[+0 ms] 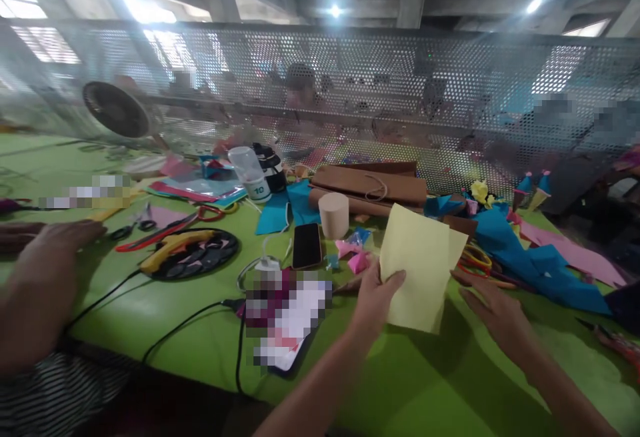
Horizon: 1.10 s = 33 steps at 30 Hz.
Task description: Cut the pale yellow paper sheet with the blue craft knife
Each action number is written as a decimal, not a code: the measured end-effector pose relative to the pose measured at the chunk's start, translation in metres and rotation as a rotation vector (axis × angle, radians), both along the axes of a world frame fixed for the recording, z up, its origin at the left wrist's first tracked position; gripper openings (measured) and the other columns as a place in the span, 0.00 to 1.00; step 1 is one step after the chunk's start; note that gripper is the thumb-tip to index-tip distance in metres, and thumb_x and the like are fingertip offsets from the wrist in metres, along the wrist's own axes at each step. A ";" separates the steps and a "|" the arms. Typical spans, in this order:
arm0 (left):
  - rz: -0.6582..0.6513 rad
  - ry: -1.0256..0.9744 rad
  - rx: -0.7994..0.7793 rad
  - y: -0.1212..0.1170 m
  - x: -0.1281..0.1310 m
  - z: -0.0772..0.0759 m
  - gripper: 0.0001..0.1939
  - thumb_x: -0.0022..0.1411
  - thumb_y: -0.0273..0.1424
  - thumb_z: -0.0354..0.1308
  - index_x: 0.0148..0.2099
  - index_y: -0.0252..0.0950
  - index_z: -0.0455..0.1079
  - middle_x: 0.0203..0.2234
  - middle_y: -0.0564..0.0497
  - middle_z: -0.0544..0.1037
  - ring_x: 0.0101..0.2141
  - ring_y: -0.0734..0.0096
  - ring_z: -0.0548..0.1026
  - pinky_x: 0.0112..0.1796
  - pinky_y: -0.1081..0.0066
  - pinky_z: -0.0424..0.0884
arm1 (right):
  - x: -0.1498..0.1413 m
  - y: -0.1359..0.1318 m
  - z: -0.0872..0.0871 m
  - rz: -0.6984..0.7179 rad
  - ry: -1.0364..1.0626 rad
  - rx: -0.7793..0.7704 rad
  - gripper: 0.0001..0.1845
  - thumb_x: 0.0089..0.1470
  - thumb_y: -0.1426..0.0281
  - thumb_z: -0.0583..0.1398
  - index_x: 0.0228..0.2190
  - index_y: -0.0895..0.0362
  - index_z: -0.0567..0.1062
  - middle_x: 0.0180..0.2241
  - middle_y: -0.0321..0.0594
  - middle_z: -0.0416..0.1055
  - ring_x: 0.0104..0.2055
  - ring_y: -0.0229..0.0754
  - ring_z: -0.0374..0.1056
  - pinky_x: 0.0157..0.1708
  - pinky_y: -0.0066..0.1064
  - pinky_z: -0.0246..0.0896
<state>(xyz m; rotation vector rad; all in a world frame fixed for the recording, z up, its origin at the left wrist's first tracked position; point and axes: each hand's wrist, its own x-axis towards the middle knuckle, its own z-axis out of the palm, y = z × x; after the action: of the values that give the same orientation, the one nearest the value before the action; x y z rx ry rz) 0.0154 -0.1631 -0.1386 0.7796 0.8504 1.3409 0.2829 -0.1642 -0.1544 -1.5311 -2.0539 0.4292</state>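
My left hand (375, 293) pinches a pale yellow sheet of paper (417, 263) by its left edge, thumb in front and fingers behind. The sheet tilts up above the green table, with a second layer or folded corner showing on its right. Just right of the sheet, my right hand (493, 310) has its fingers stretched toward the edge and apart from it, holding nothing. Small pink paper pieces (359, 262) lie beside my left hand. Beyond my right hand are scissors with orange and yellow handles (474, 260) and strips of blue paper (545, 263).
A co-worker's hand (50, 263) rests at the left near a hot glue gun (175, 248) on a black dish. Phones (307, 246), a tape roll (334, 215), a brown roll (370, 183), a plastic cup (250, 173) and cables clutter the green table (200, 357). A perforated metal screen (350, 57) stands behind.
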 end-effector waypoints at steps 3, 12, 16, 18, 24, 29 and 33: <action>-0.091 0.001 -0.063 -0.001 0.002 -0.003 0.32 0.47 0.40 0.78 0.53 0.33 0.76 0.45 0.40 0.85 0.38 0.57 0.82 0.40 0.63 0.78 | -0.001 -0.005 0.007 -0.077 0.447 -0.210 0.27 0.66 0.50 0.57 0.61 0.46 0.72 0.61 0.44 0.75 0.63 0.56 0.71 0.61 0.51 0.68; -0.402 0.162 -0.043 -0.007 0.005 -0.002 0.30 0.50 0.46 0.76 0.49 0.32 0.77 0.42 0.42 0.83 0.41 0.58 0.80 0.45 0.64 0.75 | -0.001 -0.014 0.014 -0.140 0.947 -0.420 0.24 0.56 0.54 0.68 0.52 0.48 0.77 0.52 0.45 0.82 0.46 0.60 0.82 0.47 0.54 0.79; -0.316 0.250 0.054 -0.001 0.003 -0.007 0.23 0.55 0.47 0.71 0.43 0.33 0.77 0.35 0.48 0.80 0.39 0.61 0.78 0.42 0.67 0.73 | -0.001 -0.017 0.014 -0.156 1.023 -0.472 0.25 0.53 0.57 0.71 0.51 0.49 0.78 0.51 0.45 0.82 0.45 0.58 0.82 0.46 0.53 0.79; -0.302 0.295 0.063 0.002 0.003 -0.011 0.19 0.56 0.45 0.70 0.40 0.34 0.76 0.31 0.50 0.78 0.36 0.63 0.76 0.38 0.69 0.72 | -0.001 -0.017 0.014 -0.167 1.024 -0.459 0.27 0.52 0.57 0.71 0.52 0.51 0.78 0.51 0.46 0.82 0.45 0.58 0.82 0.45 0.51 0.79; -0.281 0.375 0.059 0.004 0.004 -0.015 0.13 0.57 0.40 0.66 0.38 0.35 0.74 0.30 0.51 0.76 0.32 0.66 0.74 0.33 0.72 0.68 | 0.002 -0.015 0.017 -0.250 1.075 -0.452 0.24 0.48 0.59 0.73 0.48 0.48 0.79 0.46 0.42 0.85 0.41 0.56 0.83 0.39 0.46 0.82; -0.209 0.437 0.031 0.003 0.004 -0.017 0.22 0.57 0.35 0.66 0.54 0.36 0.73 0.31 0.52 0.74 0.31 0.67 0.73 0.34 0.71 0.67 | 0.003 -0.014 0.019 -0.265 1.048 -0.452 0.24 0.47 0.59 0.73 0.46 0.47 0.78 0.45 0.42 0.85 0.39 0.57 0.83 0.36 0.49 0.82; -0.207 0.629 0.105 0.002 0.000 -0.020 0.23 0.61 0.31 0.62 0.58 0.36 0.74 0.33 0.51 0.78 0.32 0.66 0.74 0.36 0.70 0.68 | 0.004 -0.013 0.022 -0.244 1.005 -0.414 0.28 0.49 0.58 0.72 0.51 0.47 0.77 0.48 0.43 0.83 0.44 0.58 0.82 0.42 0.49 0.81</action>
<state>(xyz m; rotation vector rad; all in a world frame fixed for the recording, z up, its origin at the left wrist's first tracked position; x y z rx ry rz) 0.0156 -0.1607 -0.1589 1.3714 1.1520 0.9649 0.2868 -0.1767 -0.1325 -1.3240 -1.0200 1.2693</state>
